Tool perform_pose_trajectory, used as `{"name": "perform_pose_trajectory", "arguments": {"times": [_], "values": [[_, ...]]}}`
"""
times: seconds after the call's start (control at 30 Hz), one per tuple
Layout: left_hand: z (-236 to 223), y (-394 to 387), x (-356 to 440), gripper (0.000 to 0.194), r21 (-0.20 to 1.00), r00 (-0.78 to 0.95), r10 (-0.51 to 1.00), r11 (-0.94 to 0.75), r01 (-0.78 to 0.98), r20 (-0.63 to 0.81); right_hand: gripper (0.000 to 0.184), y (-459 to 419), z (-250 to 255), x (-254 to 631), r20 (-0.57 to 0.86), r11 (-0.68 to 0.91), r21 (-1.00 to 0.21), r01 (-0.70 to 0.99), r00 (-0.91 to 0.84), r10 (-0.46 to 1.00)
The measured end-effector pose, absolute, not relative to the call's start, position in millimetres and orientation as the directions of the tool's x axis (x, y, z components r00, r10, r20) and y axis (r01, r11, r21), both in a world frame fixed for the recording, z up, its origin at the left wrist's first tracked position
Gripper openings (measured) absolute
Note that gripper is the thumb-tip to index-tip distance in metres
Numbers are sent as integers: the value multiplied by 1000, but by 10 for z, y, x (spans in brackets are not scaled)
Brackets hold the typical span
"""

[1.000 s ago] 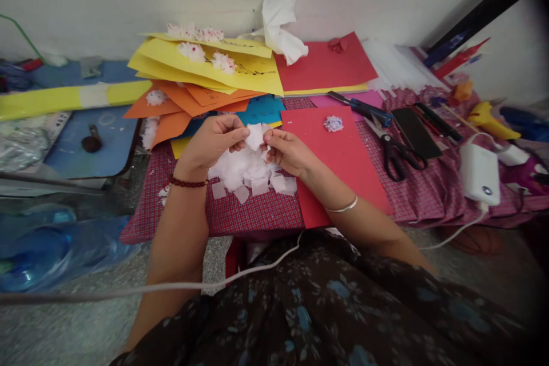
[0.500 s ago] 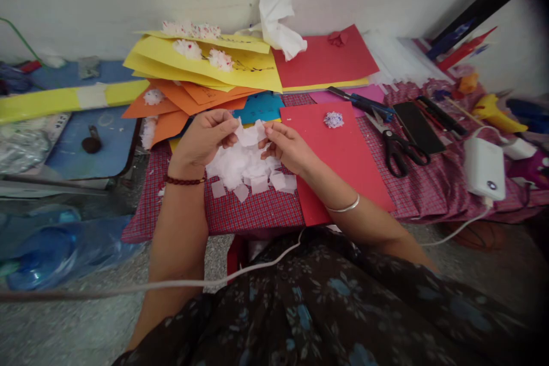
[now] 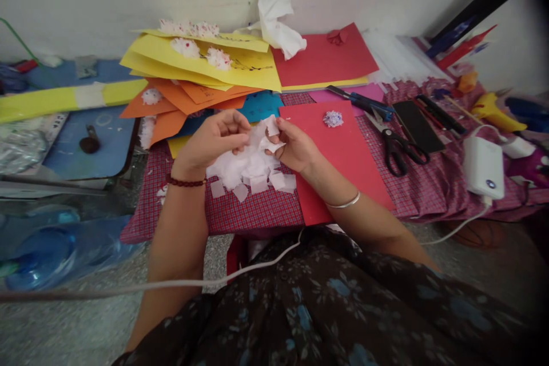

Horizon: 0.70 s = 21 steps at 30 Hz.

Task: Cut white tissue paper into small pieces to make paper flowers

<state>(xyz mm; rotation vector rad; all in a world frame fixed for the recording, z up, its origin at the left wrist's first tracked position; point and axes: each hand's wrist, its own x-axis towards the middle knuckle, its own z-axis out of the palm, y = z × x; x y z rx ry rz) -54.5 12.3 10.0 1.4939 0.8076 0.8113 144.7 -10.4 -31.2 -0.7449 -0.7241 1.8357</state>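
My left hand (image 3: 214,140) and my right hand (image 3: 295,146) are raised just above a heap of small white tissue squares (image 3: 251,170) on the checked cloth (image 3: 253,214). Both hands pinch one white tissue piece (image 3: 266,132) between their fingertips, the left at its left edge, the right at its right edge. A red sheet (image 3: 343,160) lies under my right wrist, with a small white paper flower (image 3: 333,119) on it. A dark bead bracelet is on my left wrist and a silver bangle on my right.
Stacked yellow and orange sheets (image 3: 201,68) with paper flowers lie behind, beside another red sheet (image 3: 326,60) and a crumpled tissue (image 3: 277,8). Black scissors (image 3: 397,148), a dark phone (image 3: 417,126), a white power bank (image 3: 482,168) and a yellow glue gun (image 3: 493,111) sit at the right.
My hands have kept working the tissue piece between the fingertips; it has shifted slightly right toward my right hand. The heap and other items have not moved.
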Motion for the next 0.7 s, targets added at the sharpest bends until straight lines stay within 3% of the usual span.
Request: {"name": "perform_pose_trajectory", "arguments": {"times": [0.17, 0.47, 0.7], "values": [[112, 82, -474, 16, 970, 616, 787, -122, 208, -34, 42, -111, -330, 1436, -172, -341, -771, -537, -341, 924], [41, 76, -373, 6, 939, 616, 788, -220, 263, 12, 39, -145, -314, 1422, -176, -361, -787, -501, -378, 909], [107, 96, -444, 8, 949, 581, 814, -175, 264, -12, 40, -135, -326, 1461, -145, -338, -798, -498, -385, 911]]}}
